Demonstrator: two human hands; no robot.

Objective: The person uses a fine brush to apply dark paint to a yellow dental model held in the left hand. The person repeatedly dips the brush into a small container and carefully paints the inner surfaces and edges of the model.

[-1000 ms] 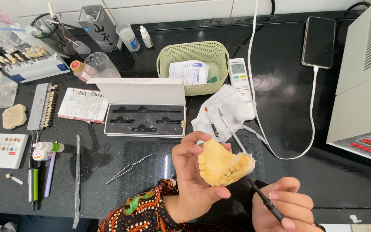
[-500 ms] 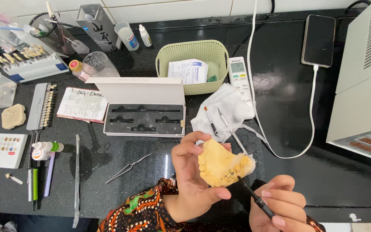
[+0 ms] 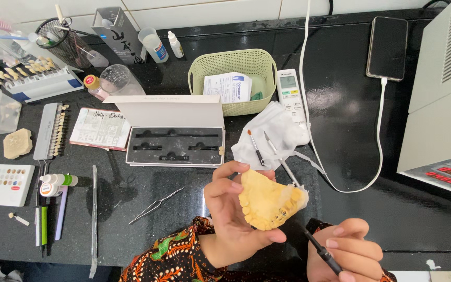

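My left hand (image 3: 232, 214) holds a yellow plaster dental cast (image 3: 268, 200) with a row of teeth facing down and right. Thumb below, fingers curled over its top and left side. My right hand (image 3: 349, 250) grips a thin black-handled tool (image 3: 320, 251) like a pen, its tip pointing up-left and touching the teeth of the cast. Both hands are just above the near edge of the black worktop (image 3: 382, 209). Patterned sleeves cover my wrists.
An open white tool case (image 3: 176, 137) lies behind the hands, metal tweezers (image 3: 155, 206) to the left. A green basket (image 3: 233, 78), a remote (image 3: 289, 94), a white cloth with brushes (image 3: 270, 138), a charging phone (image 3: 387, 48), a grey machine (image 3: 442, 104), shade guides (image 3: 53, 130), a paint palette (image 3: 1, 183).
The hands and cast have shifted slightly; the tool's tip has come up closer against the teeth of the cast. Nothing on the worktop moved.
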